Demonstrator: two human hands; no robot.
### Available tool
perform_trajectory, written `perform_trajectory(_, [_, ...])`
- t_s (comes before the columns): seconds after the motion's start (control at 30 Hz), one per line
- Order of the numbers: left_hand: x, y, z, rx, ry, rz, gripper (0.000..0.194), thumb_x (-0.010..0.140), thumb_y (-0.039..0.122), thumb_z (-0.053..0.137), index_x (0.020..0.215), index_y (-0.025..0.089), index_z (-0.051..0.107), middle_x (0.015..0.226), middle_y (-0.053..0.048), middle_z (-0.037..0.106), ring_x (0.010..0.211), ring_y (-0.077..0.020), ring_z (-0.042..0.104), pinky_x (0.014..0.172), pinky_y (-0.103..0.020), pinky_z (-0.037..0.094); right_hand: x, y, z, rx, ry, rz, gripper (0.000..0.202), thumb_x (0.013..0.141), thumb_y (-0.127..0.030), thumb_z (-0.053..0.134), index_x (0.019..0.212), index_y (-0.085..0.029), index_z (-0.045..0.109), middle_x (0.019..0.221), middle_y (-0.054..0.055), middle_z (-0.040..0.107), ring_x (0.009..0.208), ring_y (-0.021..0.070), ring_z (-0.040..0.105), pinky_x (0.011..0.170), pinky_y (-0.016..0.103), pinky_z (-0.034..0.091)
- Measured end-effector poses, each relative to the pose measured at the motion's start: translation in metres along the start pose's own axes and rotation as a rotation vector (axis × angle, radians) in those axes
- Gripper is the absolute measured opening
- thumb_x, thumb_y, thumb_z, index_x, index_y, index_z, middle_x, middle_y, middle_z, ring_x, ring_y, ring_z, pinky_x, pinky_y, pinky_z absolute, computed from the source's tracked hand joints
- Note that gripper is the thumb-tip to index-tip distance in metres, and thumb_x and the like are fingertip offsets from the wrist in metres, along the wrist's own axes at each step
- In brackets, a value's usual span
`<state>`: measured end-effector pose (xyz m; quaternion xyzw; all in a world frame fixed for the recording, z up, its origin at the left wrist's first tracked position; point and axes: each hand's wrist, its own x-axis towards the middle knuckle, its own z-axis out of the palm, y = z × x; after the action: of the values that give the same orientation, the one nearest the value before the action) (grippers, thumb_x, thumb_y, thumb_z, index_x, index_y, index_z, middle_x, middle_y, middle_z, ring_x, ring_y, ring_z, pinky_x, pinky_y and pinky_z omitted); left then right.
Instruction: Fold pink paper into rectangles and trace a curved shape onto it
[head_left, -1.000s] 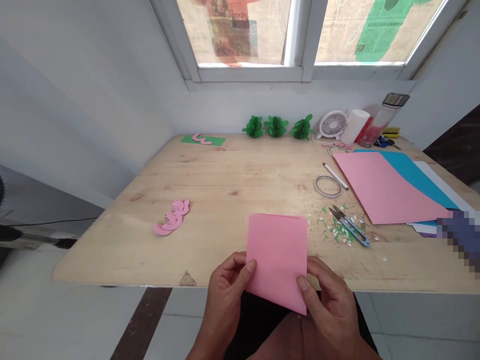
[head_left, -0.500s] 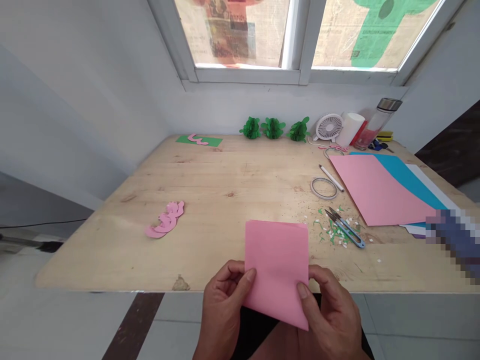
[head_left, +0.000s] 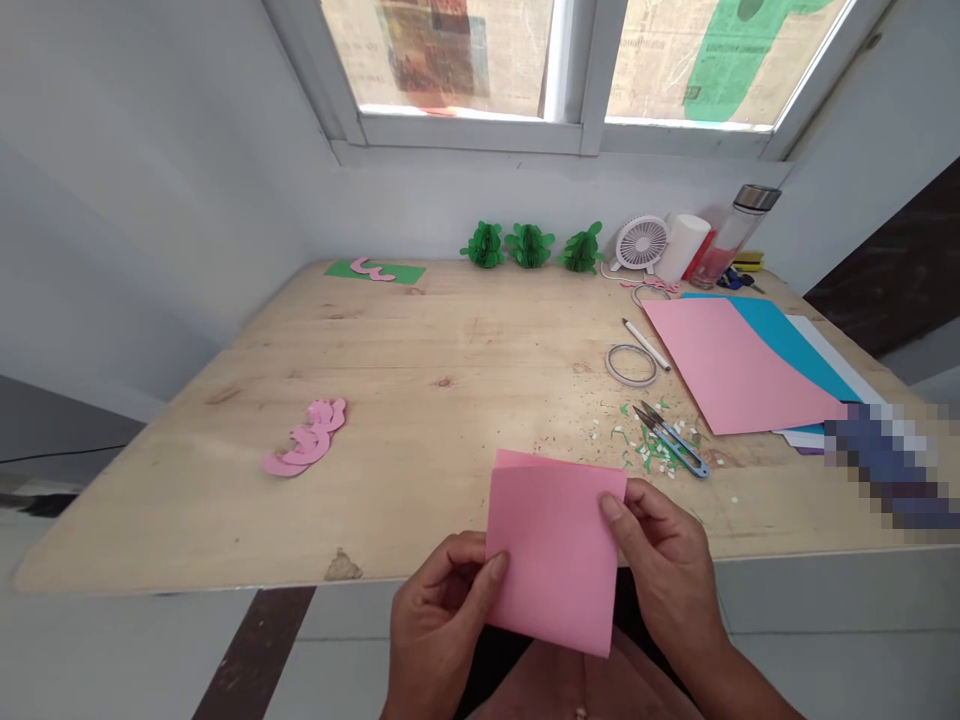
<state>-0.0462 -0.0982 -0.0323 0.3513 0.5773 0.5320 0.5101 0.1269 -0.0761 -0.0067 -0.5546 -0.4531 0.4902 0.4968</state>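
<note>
The left hand pinches the left edge of a smooth pink paper square, its thumb flat on the matte face and its fingers curled behind. The right hand grips the upper right corner the same way. The square is held tilted above the near edge of the pale, knotty wooden table; a second layer peeks out along its top, though whether it is one folded sheet or several is hard to tell.

Right of it, slim metal snips with blue handles lie on curly green and white paper scraps, near a thin tape ring. Scalloped pink cutouts overlap at left. Three pleated, leafy green paper shapes stand along the back wall.
</note>
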Motion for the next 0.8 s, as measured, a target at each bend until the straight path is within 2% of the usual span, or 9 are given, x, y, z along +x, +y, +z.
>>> perform_trajectory(0.17, [-0.001, -0.003, -0.002, 0.056, -0.02, -0.035, 0.025, 0.063, 0.04, 0.076, 0.063, 0.019, 0.063, 0.065, -0.002, 0.064, 0.065, -0.0166, 0.058, 0.06, -0.024, 0.048, -0.001, 0.002, -0.003, -0.052, -0.003, -0.003, 0.028, 0.087, -0.042, 0.056, 0.078, -0.019, 0.069, 0.067, -0.001, 0.061, 0.062, 0.0136, 0.051, 0.059, 0.023, 0.04])
perform_trajectory(0.3, [0.0, -0.004, -0.004, 0.06, -0.036, -0.044, 0.029, 0.064, 0.045, 0.074, 0.064, 0.018, 0.062, 0.066, -0.003, 0.063, 0.064, -0.0166, 0.057, 0.058, -0.023, 0.047, -0.001, 0.003, -0.002, -0.048, 0.003, -0.009, 0.028, 0.087, -0.042, 0.056, 0.074, -0.019, 0.066, 0.067, -0.001, 0.06, 0.063, 0.0136, 0.051, 0.059, 0.023, 0.04])
perform_trajectory(0.43, [0.001, 0.0, 0.0, 0.002, -0.026, -0.073, 0.028, 0.066, 0.043, 0.074, 0.065, 0.018, 0.061, 0.067, -0.002, 0.064, 0.066, -0.0151, 0.056, 0.059, -0.022, 0.045, -0.002, 0.007, -0.003, -0.045, 0.015, -0.012, 0.027, 0.086, -0.04, 0.058, 0.07, -0.019, 0.064, 0.064, -0.002, 0.058, 0.061, 0.0129, 0.05, 0.058, 0.023, 0.039])
perform_trajectory(0.53, [0.003, 0.003, 0.003, -0.014, -0.05, -0.083, 0.029, 0.066, 0.044, 0.074, 0.064, 0.018, 0.062, 0.069, -0.003, 0.066, 0.066, -0.0151, 0.056, 0.058, -0.021, 0.045, -0.002, 0.01, -0.003, -0.032, 0.019, -0.005, 0.025, 0.085, -0.039, 0.06, 0.071, -0.019, 0.065, 0.065, -0.002, 0.06, 0.061, 0.0127, 0.051, 0.058, 0.023, 0.039])
perform_trajectory(0.8, [0.003, 0.007, 0.004, -0.025, -0.016, -0.084, 0.026, 0.063, 0.04, 0.077, 0.061, 0.018, 0.062, 0.066, -0.001, 0.064, 0.066, -0.0156, 0.057, 0.059, -0.022, 0.044, -0.004, 0.007, -0.002, 0.018, 0.015, 0.015, 0.022, 0.084, -0.039, 0.062, 0.075, -0.02, 0.069, 0.07, 0.0, 0.065, 0.065, 0.0139, 0.055, 0.06, 0.023, 0.042])
